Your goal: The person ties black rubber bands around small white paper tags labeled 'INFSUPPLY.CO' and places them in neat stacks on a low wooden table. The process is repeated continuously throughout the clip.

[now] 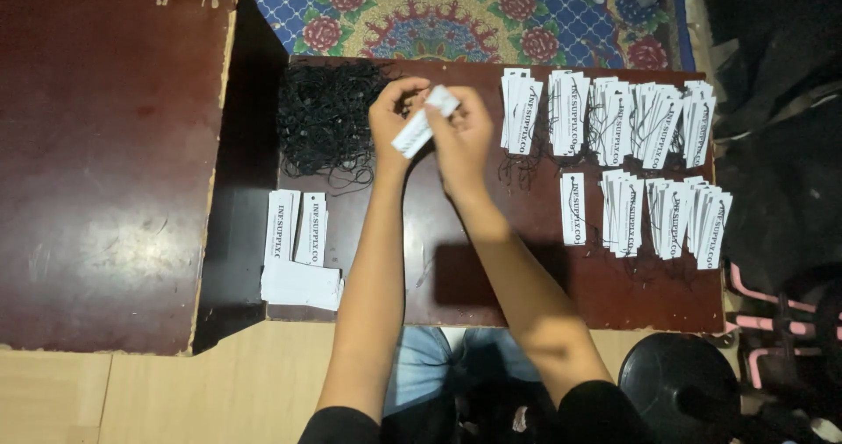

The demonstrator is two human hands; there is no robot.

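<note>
My left hand [392, 120] and right hand [460, 137] are together over the dark worktop [491, 277], both pinched on one white paper tag [423, 121]; my fingers hide part of it, and I can't make out any string on it. Just left lies a tangle of black strings [326, 128]. Right of my hands, strung tags [649, 163] sit in overlapping rows. Plain tag stacks [298, 251] rest near the worktop's left edge.

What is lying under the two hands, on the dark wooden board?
Under the left hand the edge of a black string pile shows on the board. Both hands hold a white tag; the right hand covers whatever lies beneath it.
</note>
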